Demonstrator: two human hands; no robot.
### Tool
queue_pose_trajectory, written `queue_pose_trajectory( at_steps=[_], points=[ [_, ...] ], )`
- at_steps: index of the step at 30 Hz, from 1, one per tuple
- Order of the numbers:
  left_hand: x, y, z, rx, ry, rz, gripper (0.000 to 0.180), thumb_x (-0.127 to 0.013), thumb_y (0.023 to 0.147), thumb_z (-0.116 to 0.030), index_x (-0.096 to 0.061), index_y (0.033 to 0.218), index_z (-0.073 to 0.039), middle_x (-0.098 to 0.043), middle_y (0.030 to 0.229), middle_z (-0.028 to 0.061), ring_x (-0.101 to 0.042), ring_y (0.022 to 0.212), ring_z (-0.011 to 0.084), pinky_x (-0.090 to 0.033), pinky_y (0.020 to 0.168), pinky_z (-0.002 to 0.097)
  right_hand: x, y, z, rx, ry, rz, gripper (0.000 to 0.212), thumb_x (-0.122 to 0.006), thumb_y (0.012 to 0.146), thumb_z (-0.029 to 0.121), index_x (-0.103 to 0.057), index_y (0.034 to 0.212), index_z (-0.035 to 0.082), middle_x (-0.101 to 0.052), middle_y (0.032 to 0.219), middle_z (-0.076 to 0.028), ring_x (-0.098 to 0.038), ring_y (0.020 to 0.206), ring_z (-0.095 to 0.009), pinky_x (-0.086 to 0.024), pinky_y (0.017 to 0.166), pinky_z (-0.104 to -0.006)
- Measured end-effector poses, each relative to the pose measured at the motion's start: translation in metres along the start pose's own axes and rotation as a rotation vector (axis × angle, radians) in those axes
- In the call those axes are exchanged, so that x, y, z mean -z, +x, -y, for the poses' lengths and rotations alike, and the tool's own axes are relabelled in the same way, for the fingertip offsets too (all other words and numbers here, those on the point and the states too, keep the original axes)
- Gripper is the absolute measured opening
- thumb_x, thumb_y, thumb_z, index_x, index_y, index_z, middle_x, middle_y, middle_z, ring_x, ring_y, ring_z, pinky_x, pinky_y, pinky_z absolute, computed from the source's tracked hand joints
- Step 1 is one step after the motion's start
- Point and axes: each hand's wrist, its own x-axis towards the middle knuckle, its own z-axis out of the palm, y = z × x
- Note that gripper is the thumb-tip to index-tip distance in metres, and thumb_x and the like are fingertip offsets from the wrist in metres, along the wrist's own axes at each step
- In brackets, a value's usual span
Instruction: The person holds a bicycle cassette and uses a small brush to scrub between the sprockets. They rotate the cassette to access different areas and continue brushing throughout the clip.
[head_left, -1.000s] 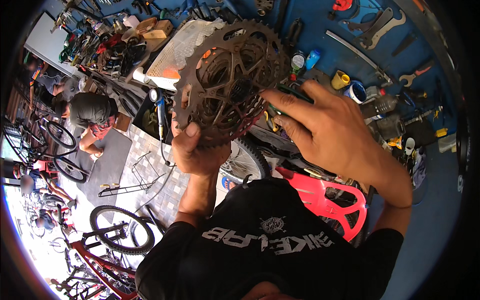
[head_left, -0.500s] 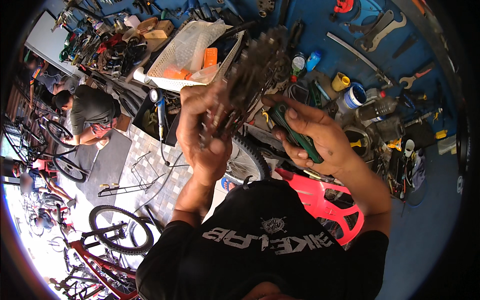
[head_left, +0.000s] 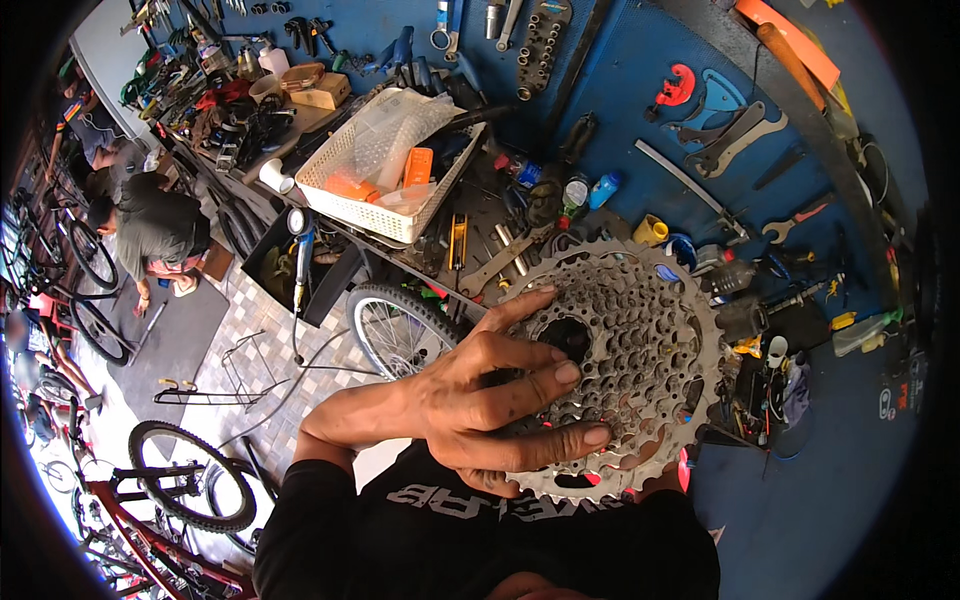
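A large grey bicycle cassette (head_left: 645,345) fills the middle right, its toothed rings turned broadly toward me. My left hand (head_left: 485,405) grips it from the left, with smudged fingers spread across the smaller rings and the dark centre hole. The thumb lies out of sight. My right hand does not show; the cassette covers the area where the right forearm would be, and no green-handled tool can be seen.
Beyond the cassette runs a cluttered workbench with a cream basket (head_left: 405,225) of plastic packets and a yellow cup (head_left: 651,231). Wrenches (head_left: 735,140) hang on the blue wall. A bicycle wheel (head_left: 395,335) stands below the bench. Another person (head_left: 160,230) crouches at far left.
The cassette has moved right and nearer and turned from edge-on to face me. My right hand and its green-handled tool have gone from sight.
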Motion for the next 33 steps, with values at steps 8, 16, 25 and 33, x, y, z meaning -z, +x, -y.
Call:
queue_pose_trajectory(
  at_steps=[8,16,25,33],
  points=[
    [0.0,-0.004,0.001,-0.015,0.012,0.044,0.048,-0.051,0.106,-0.047,-0.079,0.122,-0.011,-0.056,0.117,0.0163,-0.059,0.107,0.0313,-0.049,0.103,0.0737,0.002,0.002,-0.009,-0.045,0.157,0.025,0.048,-0.058,0.108,0.03,-0.05,0.15,0.006,-0.064,0.104,-0.017,-0.056,0.064,-0.012,-0.046,0.057,-0.0251],
    [0.004,-0.01,0.004,-0.038,-0.002,0.07,0.045,-0.055,0.104,-0.045,-0.08,0.119,-0.01,-0.057,0.119,0.0172,-0.059,0.108,0.0316,-0.049,0.103,0.0732,0.003,0.0,-0.012,-0.055,0.191,0.012,0.05,-0.058,0.107,0.031,-0.049,0.149,0.005,-0.064,0.105,-0.018,-0.058,0.066,-0.013,-0.047,0.059,-0.0257],
    [-0.001,-0.028,0.008,0.929,-0.915,-0.956,0.069,-0.065,0.088,-0.041,-0.056,0.134,0.009,-0.063,0.131,0.0248,-0.063,0.123,0.0367,-0.049,0.111,0.0524,-0.027,-0.01,0.013,0.134,-0.598,-0.307,0.051,-0.062,0.104,0.029,-0.047,0.145,0.003,-0.063,0.106,-0.023,-0.059,0.066,-0.018,-0.049,0.058,-0.0293],
    [0.006,-0.04,0.029,1.002,-1.1,-1.118,0.055,-0.052,0.091,-0.035,-0.062,0.129,0.004,-0.071,0.125,0.0214,-0.07,0.112,0.0381,-0.055,0.103,0.0526,-0.104,0.026,0.044,0.392,-2.257,-0.374,0.029,-0.076,0.091,0.023,-0.072,0.111,0.003,-0.067,0.099,-0.014,-0.068,0.078,-0.023,-0.054,0.066,-0.0312]
  ],
)
